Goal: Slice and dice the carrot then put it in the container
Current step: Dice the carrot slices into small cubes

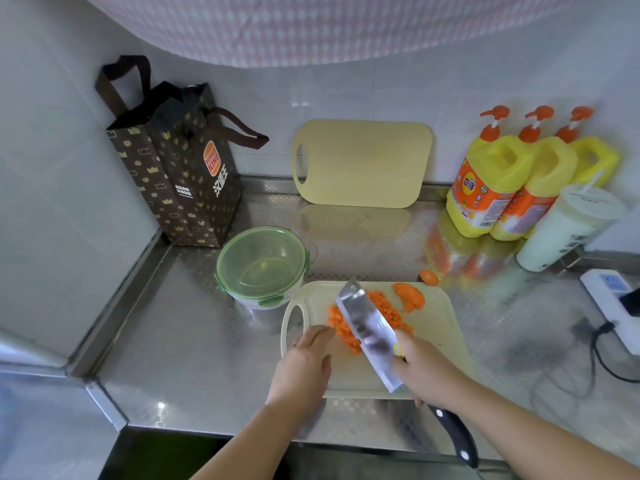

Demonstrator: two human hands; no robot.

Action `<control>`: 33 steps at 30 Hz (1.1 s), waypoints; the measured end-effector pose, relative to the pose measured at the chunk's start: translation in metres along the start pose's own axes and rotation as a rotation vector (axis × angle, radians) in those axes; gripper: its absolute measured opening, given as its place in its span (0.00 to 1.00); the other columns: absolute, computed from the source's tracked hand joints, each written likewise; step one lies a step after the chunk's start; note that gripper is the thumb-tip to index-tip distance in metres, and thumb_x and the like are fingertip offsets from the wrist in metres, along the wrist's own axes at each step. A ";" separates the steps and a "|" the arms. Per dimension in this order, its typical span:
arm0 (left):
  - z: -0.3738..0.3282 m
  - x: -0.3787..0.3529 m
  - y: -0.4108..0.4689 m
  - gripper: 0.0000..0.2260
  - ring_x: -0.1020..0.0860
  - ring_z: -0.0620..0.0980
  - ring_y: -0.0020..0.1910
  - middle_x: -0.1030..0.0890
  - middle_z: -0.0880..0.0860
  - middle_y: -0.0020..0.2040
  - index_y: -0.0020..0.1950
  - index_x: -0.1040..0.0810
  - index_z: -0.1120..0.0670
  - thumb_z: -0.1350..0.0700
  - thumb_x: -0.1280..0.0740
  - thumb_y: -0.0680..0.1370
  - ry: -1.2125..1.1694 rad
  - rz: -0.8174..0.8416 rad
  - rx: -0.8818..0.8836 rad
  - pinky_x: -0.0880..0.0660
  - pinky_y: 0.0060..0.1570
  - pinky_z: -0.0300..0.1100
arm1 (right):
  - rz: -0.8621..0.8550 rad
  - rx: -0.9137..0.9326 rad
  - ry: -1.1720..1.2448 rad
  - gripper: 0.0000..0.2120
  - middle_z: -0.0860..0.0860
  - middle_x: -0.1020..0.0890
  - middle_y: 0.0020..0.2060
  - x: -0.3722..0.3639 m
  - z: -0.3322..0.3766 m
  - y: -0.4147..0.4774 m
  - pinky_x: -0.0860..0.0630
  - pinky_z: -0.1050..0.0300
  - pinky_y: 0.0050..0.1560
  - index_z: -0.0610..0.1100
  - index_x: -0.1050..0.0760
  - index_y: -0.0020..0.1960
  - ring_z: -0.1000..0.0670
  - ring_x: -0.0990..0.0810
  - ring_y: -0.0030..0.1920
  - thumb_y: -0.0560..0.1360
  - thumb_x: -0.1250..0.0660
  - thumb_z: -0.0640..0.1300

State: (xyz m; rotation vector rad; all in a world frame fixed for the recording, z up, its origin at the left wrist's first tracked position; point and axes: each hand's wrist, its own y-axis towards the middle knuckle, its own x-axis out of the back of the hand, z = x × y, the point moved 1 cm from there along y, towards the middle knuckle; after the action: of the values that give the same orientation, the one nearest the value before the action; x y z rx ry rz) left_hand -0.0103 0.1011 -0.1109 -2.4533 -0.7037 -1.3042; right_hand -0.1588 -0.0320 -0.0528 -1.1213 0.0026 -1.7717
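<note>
Orange diced carrot (343, 328): heaped on pale plastic cutting board (437, 329), under steel black-handled cleaver (367, 328) clasped by right hand (426, 369), fingers curled. Left hand (305, 362): fingers straight, together, laid at heap's left. Round green-lidded clear container (261, 268): placed beyond board's far-left corner.

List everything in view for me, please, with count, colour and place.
near cutting board: one, cream, front of counter
diced carrot: one pile, orange, on the near cutting board
carrot slices: a few, orange, that board's far right
carrot piece: one, orange, on the counter beyond the board
cleaver: one, steel, black handle, over the pile
container: one, green-lidded, left of the near cutting board
spare cutting board: one, beige, against back wall
bag: one, brown, back left
pump bottles: three, yellow-orange, back right
cup: one, white, beside the bottles
power strip: one, white, far right
hands: two; left hand flat beside the pile, right hand gripping the cleaver
</note>
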 end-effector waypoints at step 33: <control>-0.064 0.014 0.054 0.16 0.22 0.43 0.41 0.19 0.46 0.41 0.46 0.25 0.49 0.69 0.45 0.73 -0.488 0.280 0.187 0.24 0.41 0.38 | -0.487 0.481 -0.981 0.21 0.53 0.26 0.34 0.054 -0.047 0.000 0.43 0.61 0.30 0.51 0.23 0.36 0.52 0.34 0.21 0.49 0.22 0.35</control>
State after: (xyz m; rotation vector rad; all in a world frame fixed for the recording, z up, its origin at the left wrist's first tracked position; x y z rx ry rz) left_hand -0.0194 0.0305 -0.0646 -2.6095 -0.5284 -0.5162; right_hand -0.1947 -0.0931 -0.0426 -1.5761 -1.2994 -1.3101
